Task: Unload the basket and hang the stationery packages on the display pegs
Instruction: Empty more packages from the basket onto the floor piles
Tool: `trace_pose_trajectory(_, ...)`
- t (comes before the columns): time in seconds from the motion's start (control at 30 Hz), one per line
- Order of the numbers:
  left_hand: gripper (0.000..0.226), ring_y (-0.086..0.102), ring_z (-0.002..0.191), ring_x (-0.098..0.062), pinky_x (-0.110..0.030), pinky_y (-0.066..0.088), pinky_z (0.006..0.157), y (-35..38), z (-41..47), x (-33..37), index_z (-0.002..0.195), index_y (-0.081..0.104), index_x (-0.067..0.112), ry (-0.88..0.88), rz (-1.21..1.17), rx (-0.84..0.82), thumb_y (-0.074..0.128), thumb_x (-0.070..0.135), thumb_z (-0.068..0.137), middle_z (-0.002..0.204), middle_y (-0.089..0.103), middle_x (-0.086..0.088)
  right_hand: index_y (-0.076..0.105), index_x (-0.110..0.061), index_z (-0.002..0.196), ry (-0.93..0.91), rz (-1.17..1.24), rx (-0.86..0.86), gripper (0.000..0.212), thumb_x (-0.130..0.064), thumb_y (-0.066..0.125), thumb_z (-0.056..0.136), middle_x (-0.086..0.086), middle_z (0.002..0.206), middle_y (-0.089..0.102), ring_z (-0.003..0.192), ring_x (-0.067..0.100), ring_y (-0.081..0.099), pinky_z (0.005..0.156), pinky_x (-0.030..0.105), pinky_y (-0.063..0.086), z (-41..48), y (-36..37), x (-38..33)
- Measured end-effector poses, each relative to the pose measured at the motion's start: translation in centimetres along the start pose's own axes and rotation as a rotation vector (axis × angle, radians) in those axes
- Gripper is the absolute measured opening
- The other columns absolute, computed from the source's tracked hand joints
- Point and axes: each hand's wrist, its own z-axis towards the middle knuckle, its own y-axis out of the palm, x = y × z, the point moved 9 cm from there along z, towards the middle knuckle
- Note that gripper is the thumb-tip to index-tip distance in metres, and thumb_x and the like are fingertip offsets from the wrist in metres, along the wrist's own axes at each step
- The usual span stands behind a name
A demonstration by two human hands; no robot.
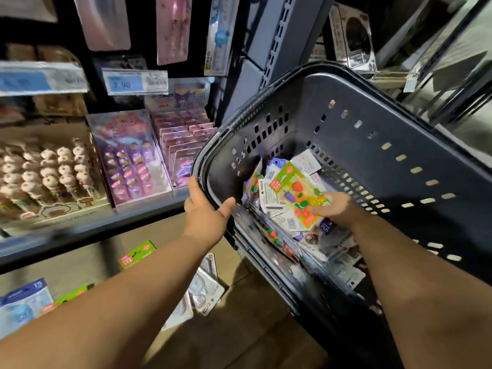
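Observation:
A dark plastic basket (pixel 372 123) is tilted toward me at the right, with several stationery packages piled in its lower corner. My left hand (pixel 207 211) grips the basket's near rim, thumb over the edge. Inside the basket my right hand (pixel 336 207) pinches a green package of fruit-shaped erasers (pixel 298 191) that lies on top of the pile. Below it lie white-backed and blue packages (pixel 282 219). Packages hang on pegs (pixel 173 27) at the upper left.
A shelf at the left holds trays of small figure pens (pixel 48 177) and pink carded items (pixel 133 161), under a price tag (pixel 134 82). On the floor below lie loose packages: a green one (pixel 138 253), clear blister packs (pixel 205 291), a blue one (pixel 25 302).

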Motion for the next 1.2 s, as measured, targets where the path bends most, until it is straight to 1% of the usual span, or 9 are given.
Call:
trace_pose_trajectory(0.13,0.092,0.024,0.144,-0.032,-0.041,0.022,0.115,-0.1,-0.5,0.7,0.157,0.0,0.024,-0.011,0.02,-0.015,0.066,0.028,0.092,0.159,0.017,-0.017,0.055,-0.01,0.131,-0.022,0.123,0.011,0.054,-0.03,0.075,0.085,0.007,0.124,0.058,0.115,0.022,0.053,0.088,0.024,0.035,-1.1,-2.5,-1.7)
trace_pose_trajectory(0.27,0.099,0.016,0.147,-0.031,-0.043,0.021,0.116,-0.5,-1.0,1.3,0.156,-0.009,0.02,-0.07,0.224,-0.013,0.063,0.044,0.091,0.162,0.007,-0.013,0.066,-0.021,0.096,-0.142,0.323,0.038,0.014,-0.028,0.074,0.086,0.004,0.107,0.069,0.093,0.018,0.061,0.086,0.031,0.043,-2.7,-4.6,-4.1)
trace_pose_trajectory(0.4,0.099,0.017,0.146,-0.03,-0.042,0.018,0.117,-1.6,-1.8,5.3,0.156,0.006,0.011,0.152,0.442,0.144,0.063,0.054,0.087,0.16,0.016,-0.013,0.068,-0.008,0.107,-0.228,0.513,-0.057,0.019,-0.02,0.063,0.093,0.015,0.108,0.073,0.093,0.022,0.068,0.093,0.043,0.051,-4.4,-5.6,-7.1)
trace_pose_trajectory(0.53,0.094,0.047,0.128,-0.03,-0.044,0.032,0.111,-0.2,-2.0,9.3,0.142,0.044,0.01,0.259,0.169,0.018,0.061,0.071,0.071,0.138,0.053,-0.01,0.066,-0.009,0.106,-0.27,0.739,-0.157,0.016,-0.014,0.059,0.092,0.006,0.092,0.076,0.08,0.017,0.073,0.067,0.029,0.06,-6.7,-6.2,-9.4)
trace_pose_trajectory(0.7,0.085,0.053,0.108,-0.014,-0.033,0.04,0.094,1.8,-3.5,10.7,0.148,0.028,0.02,-0.012,-0.254,-0.277,0.068,0.057,0.082,0.129,0.047,0.006,0.065,-0.007,0.106,-0.326,0.832,-0.239,0.037,-0.019,0.073,0.072,0.013,0.097,0.075,0.08,0.022,0.074,0.07,0.032,0.061,-9.6,-6.5,-11.2)
trace_pose_trajectory(0.87,0.092,0.067,0.1,-0.031,-0.041,0.057,0.073,2.8,-4.8,12.2,0.134,0.044,0.009,-0.241,-0.66,-0.41,0.085,0.046,0.061,0.12,0.066,-0.015,0.072,-0.008,0.102,-0.341,0.826,-0.339,0.081,-0.039,0.099,0.033,0.023,0.109,0.071,0.092,0.033,0.072,0.08,0.042,0.059,-11.8,-5.0,-12.6)
trace_pose_trajectory(1.0,0.015,0.064,0.097,-0.031,-0.043,0.06,0.068,1.6,-6.2,14.6,0.102,0.061,0.014,-0.208,-0.738,-0.563,0.061,0.026,0.094,0.116,0.062,-0.011,0.065,-0.004,0.112,-0.34,0.816,-0.372,0.074,-0.033,0.095,0.051,0.022,0.112,0.07,0.098,0.034,0.069,0.1,0.054,0.048,-13.3,-2.9,-14.7)
trace_pose_trajectory(1.1,0.016,0.066,0.098,-0.032,-0.051,0.052,0.091,-1.2,-6.0,14.9,0.093,0.069,0.015,-0.194,-0.722,-0.567,0.057,0.026,0.096,0.108,0.069,-0.01,0.065,-0.005,0.11,-0.347,0.838,-0.357,0.044,-0.022,0.081,0.072,0.018,0.109,0.072,0.1,0.034,0.068,0.104,0.057,0.043,-14.0,-1.6,-16.8)
trace_pose_trajectory(1.2,0.019,0.072,0.079,-0.022,-0.039,0.059,0.075,-4.7,-6.2,14.9,0.103,0.068,0.01,-0.129,-0.577,-0.588,0.054,0.02,0.097,0.098,0.072,-0.009,0.064,-0.005,0.115,-0.387,0.842,-0.414,0.048,-0.026,0.077,0.074,0.018,0.115,0.07,0.112,0.039,0.062,0.105,0.057,0.042,-14.7,1.0,-20.2)
